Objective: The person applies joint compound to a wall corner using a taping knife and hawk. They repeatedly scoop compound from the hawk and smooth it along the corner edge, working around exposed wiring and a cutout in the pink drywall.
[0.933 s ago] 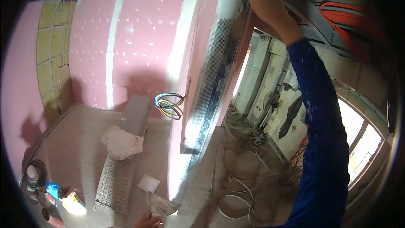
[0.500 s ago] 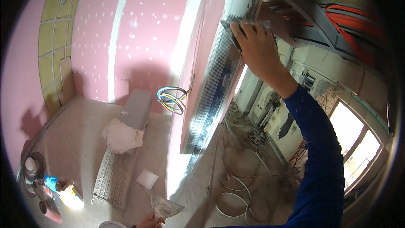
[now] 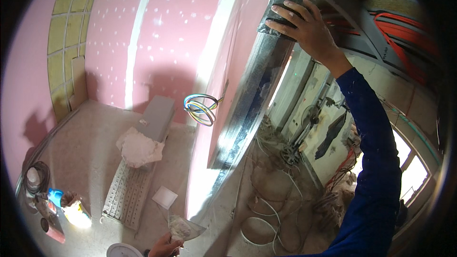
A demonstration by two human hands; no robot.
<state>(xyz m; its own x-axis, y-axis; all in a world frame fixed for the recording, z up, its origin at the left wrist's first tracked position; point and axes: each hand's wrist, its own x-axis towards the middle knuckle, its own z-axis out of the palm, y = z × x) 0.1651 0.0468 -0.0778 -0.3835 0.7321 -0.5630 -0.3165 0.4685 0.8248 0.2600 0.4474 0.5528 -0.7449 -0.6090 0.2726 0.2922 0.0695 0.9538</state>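
High on the upright end of a pink plasterboard partition (image 3: 233, 52), my right hand (image 3: 309, 31) grips a dark, flat rectangular spreader (image 3: 282, 1), fingers laid over its face. Its lower edge meets a strip of mesh tape (image 3: 254, 66) that runs down the metal-edged end. At the bottom of the view my left hand (image 3: 164, 246) is closed round a putty knife, whose wide blade (image 3: 184, 228) carries pale compound. The handle is mostly hidden by the fingers.
A loop of coloured wires (image 3: 202, 109) sticks out of the partition. On the floor lie a perforated metal plank (image 3: 126, 197) bearing a pale torn sheet (image 3: 139, 147), a white square plate (image 3: 165, 197), a bag (image 3: 76, 212) and a coiled cable (image 3: 259, 231). Red cables (image 3: 404, 33) hang overhead.
My right hand has slid up the partition's end with the spreader, which now lies flatter over the mesh. The left hand with the putty knife has come slightly further into view.
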